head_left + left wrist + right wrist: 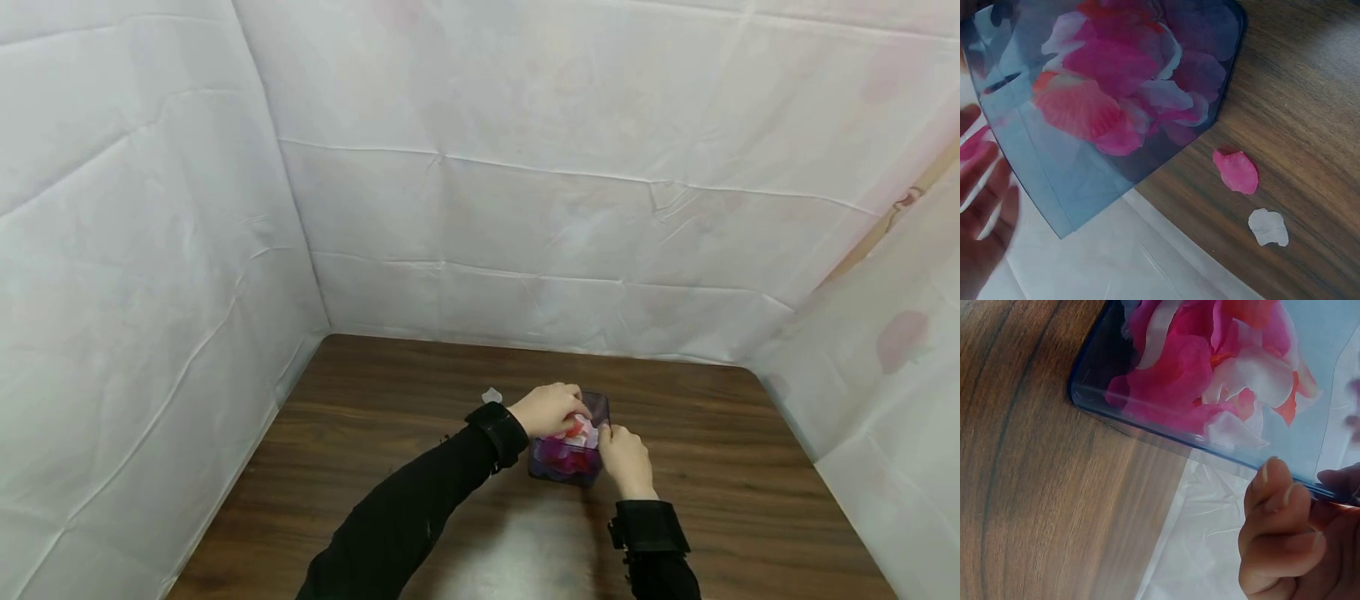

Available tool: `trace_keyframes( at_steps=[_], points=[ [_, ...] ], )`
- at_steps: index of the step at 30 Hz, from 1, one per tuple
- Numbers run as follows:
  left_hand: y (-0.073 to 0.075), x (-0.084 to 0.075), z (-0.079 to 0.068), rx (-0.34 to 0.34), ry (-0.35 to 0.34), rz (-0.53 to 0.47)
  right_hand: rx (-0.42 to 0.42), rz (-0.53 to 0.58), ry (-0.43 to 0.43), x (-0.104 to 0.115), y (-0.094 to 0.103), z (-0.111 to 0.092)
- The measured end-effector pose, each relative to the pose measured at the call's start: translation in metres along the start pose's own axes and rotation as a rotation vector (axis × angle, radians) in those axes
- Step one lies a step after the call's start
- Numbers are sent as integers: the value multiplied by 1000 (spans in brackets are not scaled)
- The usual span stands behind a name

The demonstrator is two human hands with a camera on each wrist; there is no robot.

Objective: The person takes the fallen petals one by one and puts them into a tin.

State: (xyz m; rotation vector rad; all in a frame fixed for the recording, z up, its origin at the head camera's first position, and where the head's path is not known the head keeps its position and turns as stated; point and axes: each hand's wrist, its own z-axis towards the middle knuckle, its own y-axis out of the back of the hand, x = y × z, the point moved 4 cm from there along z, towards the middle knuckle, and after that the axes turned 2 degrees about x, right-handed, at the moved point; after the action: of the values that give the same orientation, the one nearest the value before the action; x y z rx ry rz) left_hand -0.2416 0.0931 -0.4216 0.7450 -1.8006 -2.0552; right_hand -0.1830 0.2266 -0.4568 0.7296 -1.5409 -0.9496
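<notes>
A clear bluish plastic box with pink, red and white petals inside stands tilted over the wooden table. My right hand grips the box's edge on the right; its curled fingers show below the rim in the right wrist view. At the box's opening is my left hand. In the left wrist view, this hand, slightly blurred, pinches a pink petal just outside the box wall. That petal is partly cut off by the picture's edge.
Near the box a loose pink petal and a white petal lie on the wooden table. White cloth hangs behind the table and along both sides.
</notes>
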Motion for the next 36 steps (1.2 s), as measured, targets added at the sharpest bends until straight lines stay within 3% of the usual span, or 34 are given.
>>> trace_keyframes(
  at_steps=[4,8,11,14,19,23,27,29,33,34,36],
  points=[
    [-4,-2,-4,54,6,7,19,9,-14,-1,0,0],
    [4,6,-7,-41,39,-36,1,7,-22,-3,3,-2],
    [8,22,-10,-138,118,-71,-20,4,-13,-4,5,-3],
    [2,43,-15,-191,226,-104,-37,3,-8,-6,6,-4],
    [-25,71,-34,-182,403,-63,-53,-3,-2,-8,5,-8],
    [-54,83,-48,-149,492,-37,-51,-1,-7,-9,3,-12],
    [-79,95,-54,-124,558,-116,-58,3,-9,-8,2,-13],
    [-91,102,-57,-75,590,-151,-56,4,-9,-7,1,-13],
    [-107,108,-63,35,600,-168,-51,9,-12,-6,2,-14],
    [-108,107,-64,32,580,-148,-56,5,-11,-6,3,-14],
    [-107,103,-64,-35,523,-93,-70,1,-15,-7,6,-13]
  ],
)
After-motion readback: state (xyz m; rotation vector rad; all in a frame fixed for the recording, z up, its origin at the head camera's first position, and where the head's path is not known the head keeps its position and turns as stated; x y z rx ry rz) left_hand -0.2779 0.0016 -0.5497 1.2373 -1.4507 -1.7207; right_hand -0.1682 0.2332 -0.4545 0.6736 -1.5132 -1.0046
